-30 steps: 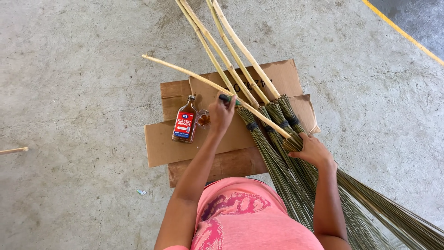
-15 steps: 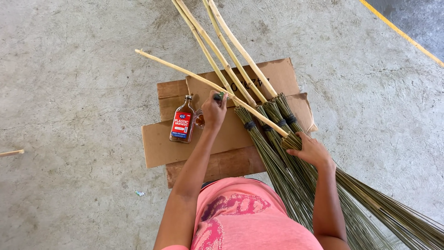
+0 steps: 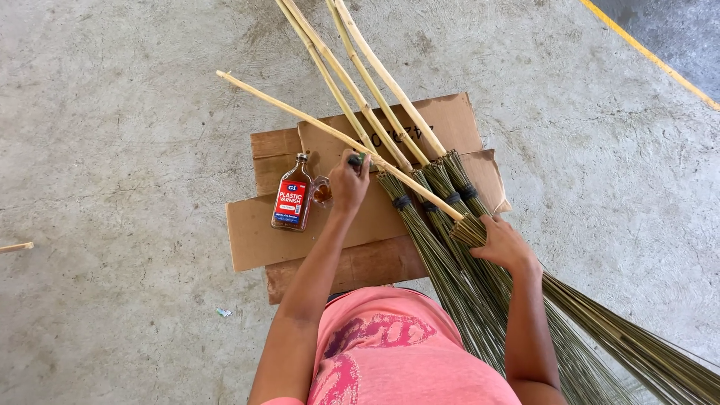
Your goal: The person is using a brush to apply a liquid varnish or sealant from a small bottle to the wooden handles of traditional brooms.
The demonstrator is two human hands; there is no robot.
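Broom stick (image 3: 330, 129), pale and thin, lies slanted across the top of the bundle, its far end out over the concrete floor (image 3: 112, 112), its near end at the bristle head under the right hand. Left hand (image 3: 349, 184) is at the stick's middle part, fingers pinched on a small dark brush (image 3: 355, 159) whose tip touches the stick. Compared with a second ago, I see that hand a touch nearer the bristle end of the stick; the stick itself keeps the same slant. I judge the coating stroke is working down the stick toward the binding.

Right hand (image 3: 504, 244) presses flat, fingers spread, on the bristle head (image 3: 469, 229) where the stick enters; it pins rather than grips. No shift there between frames.

Just left of the left hand: a small glass cup (image 3: 322, 193) of amber liquid, and beside it a flat varnish bottle (image 3: 292, 196) with a red label, lying on the cardboard sheets (image 3: 255, 232). Both unmoved.

Three more brooms (image 3: 390, 112) lie under the worked stick, handles fanning away, dark bindings at the necks. A stray stick end (image 3: 15, 246) shows at the left edge.
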